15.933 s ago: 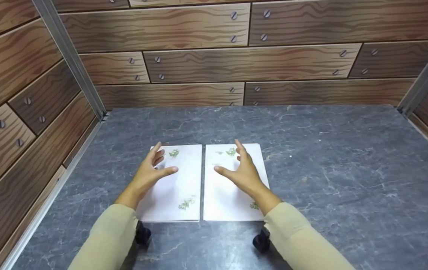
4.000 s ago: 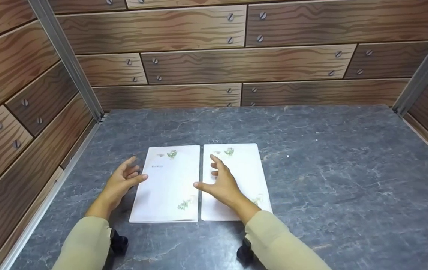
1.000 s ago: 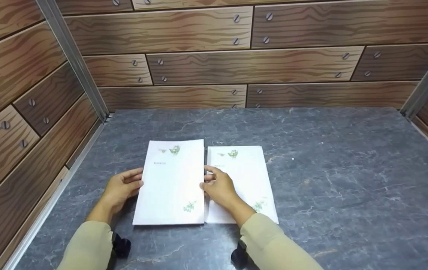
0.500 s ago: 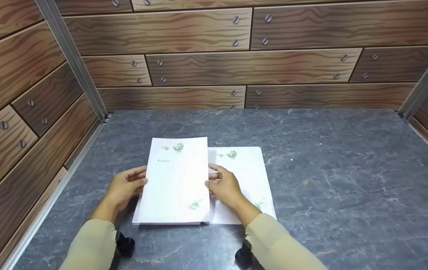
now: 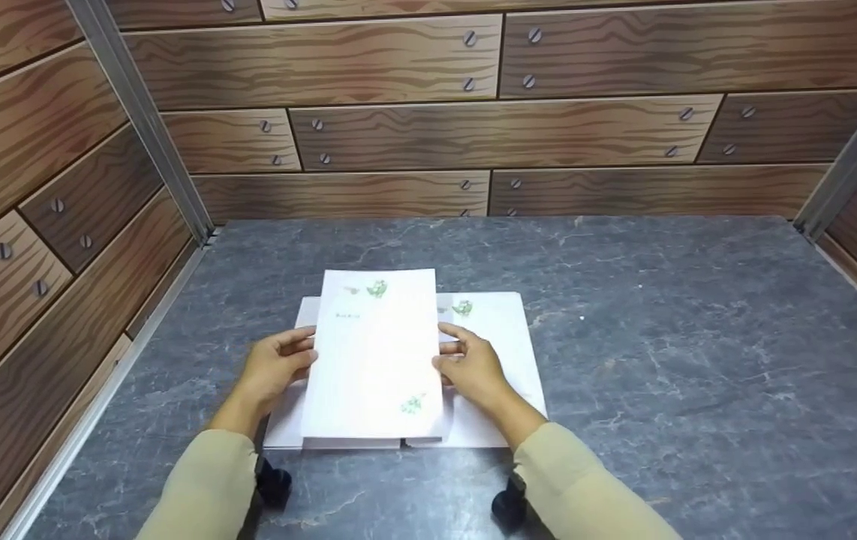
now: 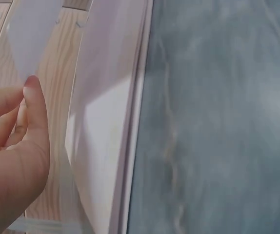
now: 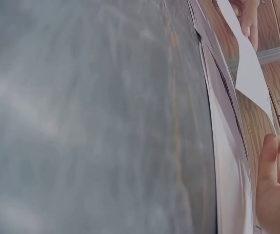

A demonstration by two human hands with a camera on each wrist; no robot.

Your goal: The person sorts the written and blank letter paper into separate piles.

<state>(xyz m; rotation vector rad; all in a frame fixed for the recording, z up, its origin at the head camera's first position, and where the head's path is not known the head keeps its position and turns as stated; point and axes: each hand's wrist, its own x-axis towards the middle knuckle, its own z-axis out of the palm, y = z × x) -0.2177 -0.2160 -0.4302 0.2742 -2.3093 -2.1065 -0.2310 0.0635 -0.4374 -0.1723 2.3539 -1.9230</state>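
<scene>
A white sheet of paper (image 5: 372, 360) with green plant prints is held up over two paper stacks. My left hand (image 5: 271, 367) pinches its left edge between thumb and fingers; my right hand (image 5: 477, 375) pinches the opposite edge. In the left wrist view, the thumb and fingertips of the left hand (image 6: 18, 161) meet at the sheet's edge (image 6: 32, 39). The right wrist view has the sheet (image 7: 252, 73) sagging between both hands, clear of the stacks. Below it lie the left stack (image 5: 286, 420) and the right stack (image 5: 507, 337), both partly covered by it.
The stacks lie side by side on a grey marbled tabletop (image 5: 669, 390). Wood-plank-patterned walls (image 5: 391, 135) enclose the back and sides, with metal posts (image 5: 147, 120) in the corners. Dark wrist devices (image 5: 275, 484) hang under both sleeves.
Both hands reached the left stack, gripped its top sheet at the sides and raised it. Over the last second the sheet has moved right and away from me, across the gap between stacks.
</scene>
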